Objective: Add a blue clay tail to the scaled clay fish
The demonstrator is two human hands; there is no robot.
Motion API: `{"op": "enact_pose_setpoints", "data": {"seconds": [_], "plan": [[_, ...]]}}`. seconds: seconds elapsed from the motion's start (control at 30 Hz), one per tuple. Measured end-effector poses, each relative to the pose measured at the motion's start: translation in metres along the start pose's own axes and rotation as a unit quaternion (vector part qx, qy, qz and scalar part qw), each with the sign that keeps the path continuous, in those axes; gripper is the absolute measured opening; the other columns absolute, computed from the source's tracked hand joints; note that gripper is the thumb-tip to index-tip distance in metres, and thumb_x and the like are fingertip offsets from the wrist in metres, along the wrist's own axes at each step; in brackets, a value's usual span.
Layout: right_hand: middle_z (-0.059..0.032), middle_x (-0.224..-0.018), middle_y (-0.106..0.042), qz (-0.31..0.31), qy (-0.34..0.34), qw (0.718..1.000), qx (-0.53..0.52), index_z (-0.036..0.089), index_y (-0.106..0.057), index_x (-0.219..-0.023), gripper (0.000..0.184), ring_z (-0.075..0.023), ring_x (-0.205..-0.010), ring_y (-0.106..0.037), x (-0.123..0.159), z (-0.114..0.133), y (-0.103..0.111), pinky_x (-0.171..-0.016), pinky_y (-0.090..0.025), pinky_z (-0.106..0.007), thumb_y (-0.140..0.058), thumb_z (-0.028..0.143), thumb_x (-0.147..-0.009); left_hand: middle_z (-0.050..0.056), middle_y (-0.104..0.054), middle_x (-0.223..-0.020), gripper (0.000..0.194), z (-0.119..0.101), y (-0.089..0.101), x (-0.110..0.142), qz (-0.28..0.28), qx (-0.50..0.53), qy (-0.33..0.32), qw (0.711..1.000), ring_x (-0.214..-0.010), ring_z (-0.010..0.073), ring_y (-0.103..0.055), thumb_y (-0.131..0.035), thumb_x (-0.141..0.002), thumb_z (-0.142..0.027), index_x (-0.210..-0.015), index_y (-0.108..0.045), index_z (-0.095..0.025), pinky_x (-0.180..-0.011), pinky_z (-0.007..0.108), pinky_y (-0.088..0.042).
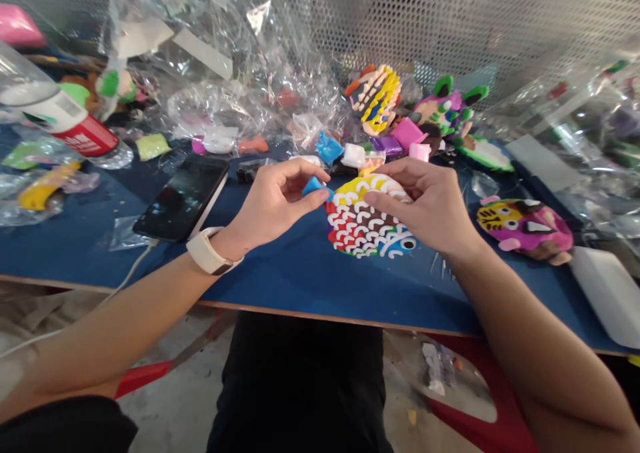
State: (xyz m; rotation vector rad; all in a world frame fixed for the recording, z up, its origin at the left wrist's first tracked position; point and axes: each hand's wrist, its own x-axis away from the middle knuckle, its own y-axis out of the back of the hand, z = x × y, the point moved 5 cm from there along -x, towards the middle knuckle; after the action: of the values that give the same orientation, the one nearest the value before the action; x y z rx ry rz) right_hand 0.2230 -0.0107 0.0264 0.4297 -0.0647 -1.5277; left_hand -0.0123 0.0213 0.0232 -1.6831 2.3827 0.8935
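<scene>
A clay fish [363, 220] covered in red, yellow, brown and blue with white curved scales is held above the blue table [280, 273]. Its round eye is at the lower right. My right hand [423, 200] grips the fish by its upper right edge, thumb across the front. My left hand [280, 196] pinches a lump of blue clay [315, 186] between thumb and fingers, touching or very near the left edge of the fish. The fingertips behind the fish are hidden.
A phone [181, 198] with a cable lies left, beyond it a bottle [65, 120]. Clay packets, a lump of blue clay [329, 148] and plastic bags [225, 60] crowd the back. A pink-yellow clay figure [525, 226] and white box [607, 293] are right.
</scene>
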Motion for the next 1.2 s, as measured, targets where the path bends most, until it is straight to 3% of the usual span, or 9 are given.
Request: {"op": "enact_pose_setpoints", "data": {"seconds": [0.23, 0.37, 0.47, 0.73, 1.0, 1.2], "plan": [[-0.0065, -0.102, -0.086, -0.004, -0.005, 1.0, -0.006, 0.024, -0.078, -0.106, 0.045, -0.0268, -0.086, -0.082, -0.001, -0.005, -0.001, -0.071, -0.07, -0.04, -0.097, 0.051, -0.076, 0.009, -0.08, -0.111, 0.036, 0.0, -0.003, 0.002, 0.011, 0.029, 0.01, 0.999, -0.088, 0.0168, -0.073, -0.08, -0.094, -0.048, -0.114, -0.077, -0.018, -0.073, 0.026, -0.06], [-0.005, -0.1, -0.086, -0.011, -0.003, 1.0, 0.003, 0.026, -0.078, -0.103, 0.042, -0.0265, -0.084, -0.083, -0.001, -0.004, 0.0, -0.068, -0.07, -0.039, -0.097, 0.051, -0.076, 0.009, -0.081, -0.114, 0.048, 0.001, -0.003, 0.003, 0.024, 0.057, 0.004, 0.998, -0.097, 0.0192, -0.078, -0.086, -0.09, -0.041, -0.131, -0.073, -0.019, -0.086, 0.029, -0.064], [-0.0039, -0.098, -0.086, -0.015, 0.0, 1.0, 0.004, 0.028, -0.079, -0.102, 0.04, -0.0263, -0.082, -0.083, -0.001, -0.003, 0.0, -0.066, -0.07, -0.038, -0.097, 0.052, -0.076, 0.01, -0.081, -0.118, 0.049, 0.002, -0.001, 0.003, 0.017, 0.062, -0.005, 0.998, -0.101, 0.0205, -0.079, -0.088, -0.09, -0.04, -0.132, -0.074, -0.02, -0.091, 0.032, -0.065], [-0.0049, -0.1, -0.086, -0.01, 0.001, 1.0, -0.003, 0.027, -0.078, -0.103, 0.041, -0.027, -0.085, -0.083, 0.0, -0.002, -0.001, -0.068, -0.071, -0.04, -0.097, 0.052, -0.076, 0.01, -0.082, -0.118, 0.04, 0.003, 0.0, 0.003, 0.005, 0.005, -0.024, 1.0, -0.095, 0.0192, -0.077, -0.085, -0.093, -0.046, -0.125, -0.08, -0.022, -0.084, 0.031, -0.064], [-0.0052, -0.101, -0.086, -0.011, -0.006, 1.0, 0.002, 0.023, -0.077, -0.103, 0.043, -0.026, -0.087, -0.083, 0.0, -0.004, -0.003, -0.073, -0.071, -0.039, -0.097, 0.05, -0.075, 0.009, -0.082, -0.117, 0.038, 0.009, -0.005, 0.003, -0.003, 0.016, -0.008, 1.0, -0.091, 0.0176, -0.076, -0.084, -0.093, -0.047, -0.119, -0.08, -0.02, -0.079, 0.028, -0.061], [-0.0053, -0.098, -0.086, -0.007, -0.012, 1.0, 0.003, 0.024, -0.077, -0.102, 0.043, -0.0248, -0.081, -0.082, -0.001, -0.006, -0.003, -0.065, -0.069, -0.037, -0.096, 0.053, -0.076, 0.01, -0.081, -0.113, 0.044, 0.01, -0.008, 0.002, -0.013, 0.031, 0.021, 0.999, -0.094, 0.0182, -0.076, -0.084, -0.092, -0.049, -0.123, -0.076, -0.019, -0.079, 0.027, -0.061]]}}
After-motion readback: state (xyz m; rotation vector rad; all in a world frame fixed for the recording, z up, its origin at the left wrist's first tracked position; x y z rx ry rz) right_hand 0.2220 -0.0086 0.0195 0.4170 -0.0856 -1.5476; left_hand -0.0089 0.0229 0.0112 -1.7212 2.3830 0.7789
